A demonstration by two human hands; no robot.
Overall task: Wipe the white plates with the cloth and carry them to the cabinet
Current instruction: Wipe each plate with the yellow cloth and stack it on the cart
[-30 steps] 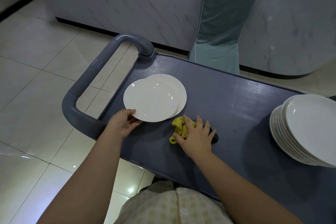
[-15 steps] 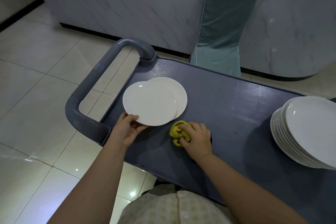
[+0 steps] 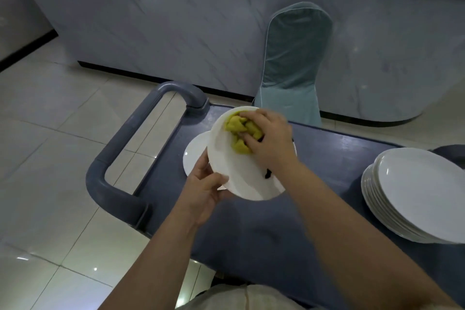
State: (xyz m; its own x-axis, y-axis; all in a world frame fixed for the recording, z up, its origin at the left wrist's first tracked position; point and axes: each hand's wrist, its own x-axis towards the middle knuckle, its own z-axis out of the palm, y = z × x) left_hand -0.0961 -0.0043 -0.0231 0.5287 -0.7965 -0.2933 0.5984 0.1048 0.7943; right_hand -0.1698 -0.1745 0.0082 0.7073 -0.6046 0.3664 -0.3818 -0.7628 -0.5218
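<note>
- The white plate [image 3: 241,178] is held tilted above the handle end of the cart [image 3: 327,158]. It is over a second plate [image 3: 195,156] lying flat near that edge.
- The yellow cloth [image 3: 235,124] is bunched against the plate's upper face, so wiping is the step in hand.
- The right hand [image 3: 266,143] curls round the cloth and presses it down.
- The left hand [image 3: 206,189] pinches the plate's near rim, thumb on top.
- Next, probably, the cloth sweeps the rest of the face while the left hand steadies the plate.
- A stack of plates [image 3: 415,194] sits at the surface's right edge.
</note>
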